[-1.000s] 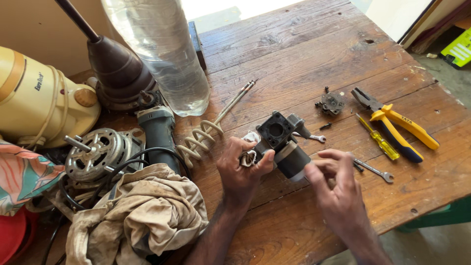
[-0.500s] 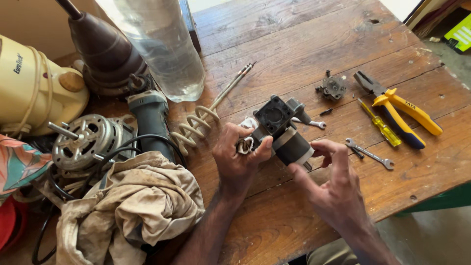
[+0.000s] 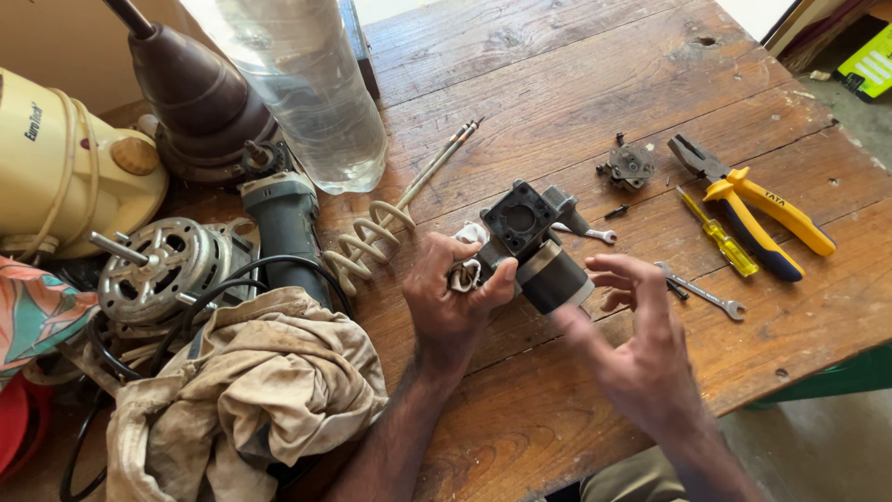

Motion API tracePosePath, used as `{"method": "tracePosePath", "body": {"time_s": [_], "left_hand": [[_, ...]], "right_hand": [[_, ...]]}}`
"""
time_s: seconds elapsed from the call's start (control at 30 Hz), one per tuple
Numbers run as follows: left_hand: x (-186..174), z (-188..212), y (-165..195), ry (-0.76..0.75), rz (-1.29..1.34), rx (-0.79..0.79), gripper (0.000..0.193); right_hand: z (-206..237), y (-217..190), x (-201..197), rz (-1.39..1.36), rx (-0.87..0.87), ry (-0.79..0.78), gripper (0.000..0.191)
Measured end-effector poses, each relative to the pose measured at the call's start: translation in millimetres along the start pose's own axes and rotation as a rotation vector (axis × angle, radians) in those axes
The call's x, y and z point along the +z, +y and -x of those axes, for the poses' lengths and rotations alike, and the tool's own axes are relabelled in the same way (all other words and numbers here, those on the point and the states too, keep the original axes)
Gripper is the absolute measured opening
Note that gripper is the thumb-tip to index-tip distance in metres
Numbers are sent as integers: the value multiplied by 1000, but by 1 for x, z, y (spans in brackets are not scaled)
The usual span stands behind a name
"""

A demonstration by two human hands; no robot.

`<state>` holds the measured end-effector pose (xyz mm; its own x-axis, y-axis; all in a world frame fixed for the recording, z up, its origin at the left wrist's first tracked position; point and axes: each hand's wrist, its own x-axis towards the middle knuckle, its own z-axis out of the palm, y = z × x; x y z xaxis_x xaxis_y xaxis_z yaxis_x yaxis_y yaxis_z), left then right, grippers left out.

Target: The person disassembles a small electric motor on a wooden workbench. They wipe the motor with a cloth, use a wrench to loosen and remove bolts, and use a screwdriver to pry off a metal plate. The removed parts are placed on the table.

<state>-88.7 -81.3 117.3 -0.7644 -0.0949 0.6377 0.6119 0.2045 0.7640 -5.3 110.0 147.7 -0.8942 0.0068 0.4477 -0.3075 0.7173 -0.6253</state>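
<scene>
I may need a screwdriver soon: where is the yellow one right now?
In the head view, the yellow screwdriver lies on the wooden table, right of the hands, between the yellow-handled pliers and the small spanner.

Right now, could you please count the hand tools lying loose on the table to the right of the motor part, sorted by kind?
Pliers: 1
Screwdriver: 1
Spanners: 2
Total: 4
</scene>
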Motion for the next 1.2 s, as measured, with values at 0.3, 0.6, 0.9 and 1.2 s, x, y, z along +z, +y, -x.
{"method": "tracePosePath", "body": {"time_s": [0.3,0.6,0.9,1.2], "left_hand": [[2,4,-3,0,0,22,43],[20,10,-4,-41,-39,113,44],[13,6,-5,-56,-95,244,47],[14,-4,-10,-76,-121,268,45]], "right_hand": [[8,0,9,30,14,-12,69],[11,-8,2,-67,234,62,44],[6,-2,7,-30,1,99,51],[-6,9,14,14,178,-5,83]]}}
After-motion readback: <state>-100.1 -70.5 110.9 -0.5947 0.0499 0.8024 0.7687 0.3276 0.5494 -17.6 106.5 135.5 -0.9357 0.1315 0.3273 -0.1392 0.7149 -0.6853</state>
